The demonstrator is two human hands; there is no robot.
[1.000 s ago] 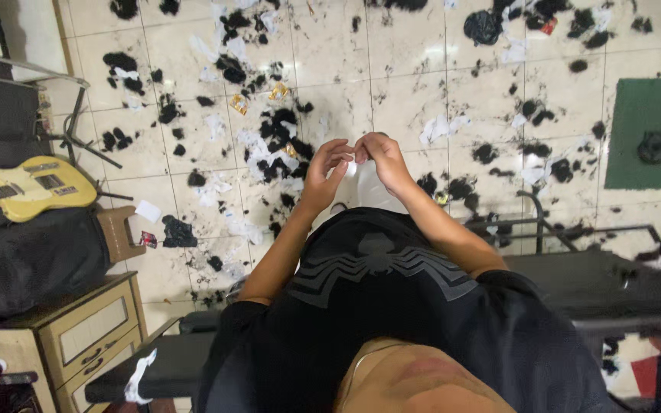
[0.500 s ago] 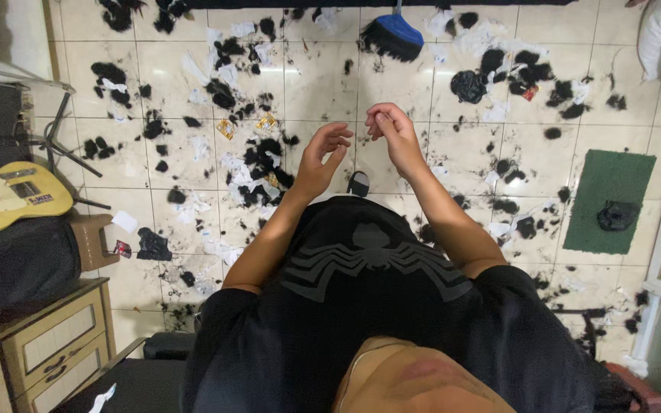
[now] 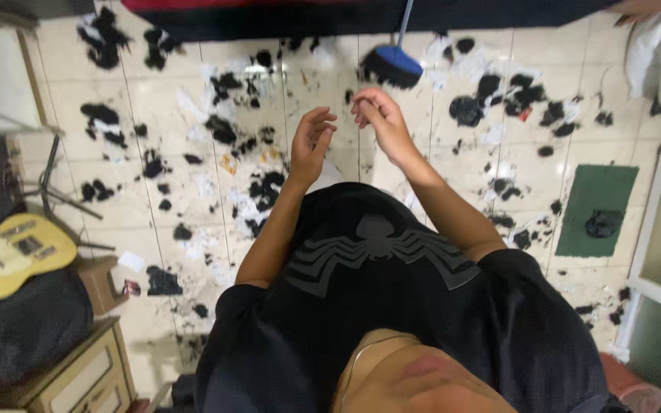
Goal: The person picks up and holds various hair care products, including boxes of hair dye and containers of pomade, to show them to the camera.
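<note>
I saw both hands raised above the tiled floor (image 3: 154, 99), near the blue broom (image 3: 394, 63). The left hand (image 3: 311, 144) was open and empty; the right hand (image 3: 376, 115) was loosely curled, and I could not tell if it pinched anything. Black and white scraps (image 3: 265, 187) lay below the broom. I judged that sweeping would need a firm hold on the broom's stick.

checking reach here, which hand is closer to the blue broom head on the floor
Right. The right hand is raised just below the blue broom head in the view; the left hand is further to its left and lower.
</note>
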